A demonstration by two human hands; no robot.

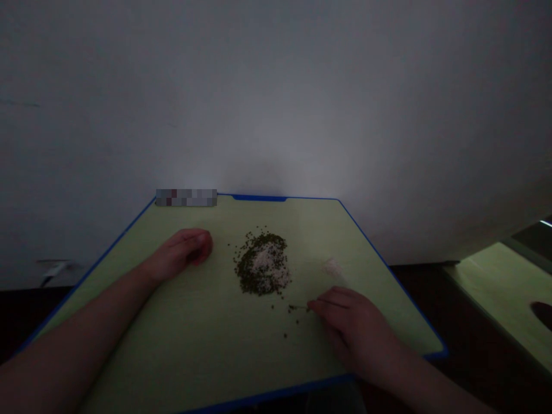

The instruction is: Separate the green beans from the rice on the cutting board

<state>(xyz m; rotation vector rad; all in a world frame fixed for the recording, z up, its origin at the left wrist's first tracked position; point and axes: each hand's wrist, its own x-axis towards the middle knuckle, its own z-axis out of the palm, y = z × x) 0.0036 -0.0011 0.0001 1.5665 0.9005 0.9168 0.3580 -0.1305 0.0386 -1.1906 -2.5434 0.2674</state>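
Observation:
A loose heap of small dark green beans [248, 275] mixed with pale grains [266, 262] lies on the yellow-green tabletop. My left hand [190, 250] rests left of the heap, apart from it, with its fingers curled in; whatever is inside them is hidden. To the lower right of the heap is my right hand [347, 322], its fingers drawn together and the index fingertip down at a few stray beans [292, 308]. Anything between that fingertip and the thumb is too dim to make out. Just beyond the right hand lies a small separate patch of pale grains [333, 266].
The table [207, 345] has a blue edge and stands against a grey wall [276, 103]. A blurred flat strip [186, 198] lies at its back left corner. At far right is another yellow-green tabletop [500, 287] with a dark round thing [542, 314].

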